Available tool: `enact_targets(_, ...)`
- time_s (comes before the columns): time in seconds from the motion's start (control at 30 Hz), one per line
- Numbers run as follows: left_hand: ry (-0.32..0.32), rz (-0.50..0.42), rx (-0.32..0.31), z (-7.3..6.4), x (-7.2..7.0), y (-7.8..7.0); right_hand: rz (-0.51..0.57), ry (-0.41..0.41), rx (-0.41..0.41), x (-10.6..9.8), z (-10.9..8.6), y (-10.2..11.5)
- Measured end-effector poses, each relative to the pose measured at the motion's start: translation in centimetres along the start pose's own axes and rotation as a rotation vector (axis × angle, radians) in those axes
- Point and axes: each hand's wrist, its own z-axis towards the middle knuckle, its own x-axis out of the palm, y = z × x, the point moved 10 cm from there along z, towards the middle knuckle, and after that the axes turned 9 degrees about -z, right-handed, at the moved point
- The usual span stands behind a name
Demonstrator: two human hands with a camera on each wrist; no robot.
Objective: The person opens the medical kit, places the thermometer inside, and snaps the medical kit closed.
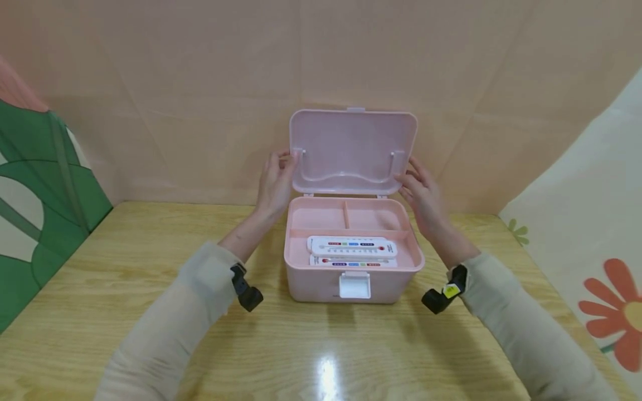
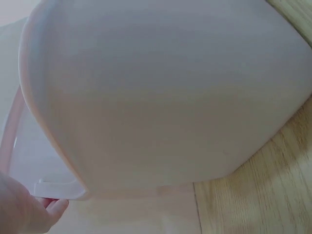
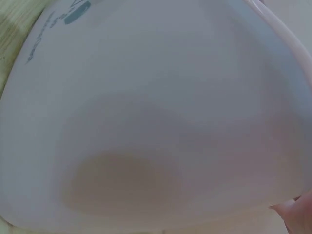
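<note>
A pink plastic storage box stands on the table, its lid raised upright at the back. My left hand holds the lid's left edge, thumb at the inner side and fingers behind. At the opposite edge, my right hand grips the lid low down. Two white thermometers with coloured markings lie in the box's front compartment. Most of the left wrist view is the box's side wall, with the left hand at a corner. Only part of the right hand shows in the right wrist view.
Two smaller compartments, split by a divider, sit at the back of the box. A white latch hangs on its front. The wooden table ends at a beige backdrop close behind the lid.
</note>
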Motion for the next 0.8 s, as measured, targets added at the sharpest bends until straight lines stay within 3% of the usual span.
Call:
enact_targets(0.2, 0.036, -0.01, 0.009, -0.4, 0.3, -0.1, 0.02, -0.023, 0.011, -0.3, -0.4, -0.2)
enact_targets(0.6, 0.015, -0.072, 0.021, -0.8, 0.1, -0.6, 0.008, -0.083, 0.056, -1.1, -1.0, -0.1)
enact_targets(0.8, -0.019, 0.001, 0.018, -1.1, -0.1, -1.7, 0.021, -0.163, 0.011, -1.6, -0.9, 0.4)
